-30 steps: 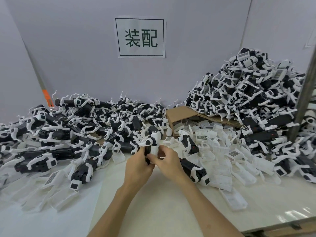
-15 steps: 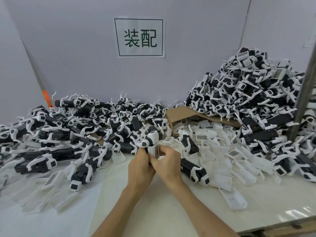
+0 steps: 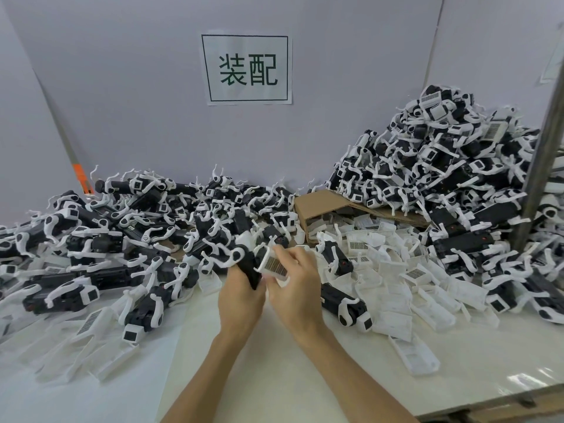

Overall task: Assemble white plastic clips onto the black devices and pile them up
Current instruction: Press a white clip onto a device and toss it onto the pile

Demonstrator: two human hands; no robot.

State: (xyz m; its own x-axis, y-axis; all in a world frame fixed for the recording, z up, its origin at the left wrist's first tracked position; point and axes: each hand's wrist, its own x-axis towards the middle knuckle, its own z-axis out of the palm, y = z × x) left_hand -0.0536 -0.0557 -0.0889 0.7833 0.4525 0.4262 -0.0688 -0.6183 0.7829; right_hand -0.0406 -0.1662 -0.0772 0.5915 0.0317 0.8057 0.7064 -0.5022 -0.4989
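Note:
My left hand [image 3: 241,296] grips a black device [image 3: 251,267] upright above the table's middle; a white clip with curled arms sits at the device's top. My right hand [image 3: 294,283] pinches a white plastic clip [image 3: 272,265] with a barcode label against the device's right side. The lower part of the device is hidden behind my fingers.
Devices with clips lie heaped at the left [image 3: 106,239] and in a tall pile at the right [image 3: 442,178]. Loose white clips [image 3: 396,276] spread right of my hands beside an open cardboard box [image 3: 323,206]. A metal post [image 3: 543,148] stands far right. A sign [image 3: 247,70] hangs on the wall.
My hands have lifted slightly and turned the device; the barcoded white clip now shows tilted at the device's right side, held by my right fingers.

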